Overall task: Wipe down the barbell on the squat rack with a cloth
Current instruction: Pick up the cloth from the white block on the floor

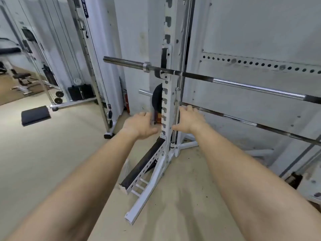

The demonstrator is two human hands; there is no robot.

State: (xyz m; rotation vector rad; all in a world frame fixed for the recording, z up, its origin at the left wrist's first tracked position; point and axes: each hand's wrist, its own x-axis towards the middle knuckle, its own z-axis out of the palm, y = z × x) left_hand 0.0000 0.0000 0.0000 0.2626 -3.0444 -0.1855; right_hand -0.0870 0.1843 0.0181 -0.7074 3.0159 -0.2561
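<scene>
The barbell (243, 85) rests on a hook of the white squat rack upright (167, 108), its sleeve pointing left and its shaft running off to the right. My left hand (139, 125) reaches forward just left of the upright, fingers near a dark and orange thing behind the post. My right hand (188, 119) is stretched out just right of the upright, fingers spread, below the barbell. Neither hand holds anything I can make out. No cloth is in view.
A second, lower bar (243, 120) runs rightward under the barbell. A black weight plate (157, 98) hangs on a peg behind the upright. A cable machine (86, 66) stands left. A black pad (35, 115) lies on the beige floor. The rack's base foot (144, 197) extends toward me.
</scene>
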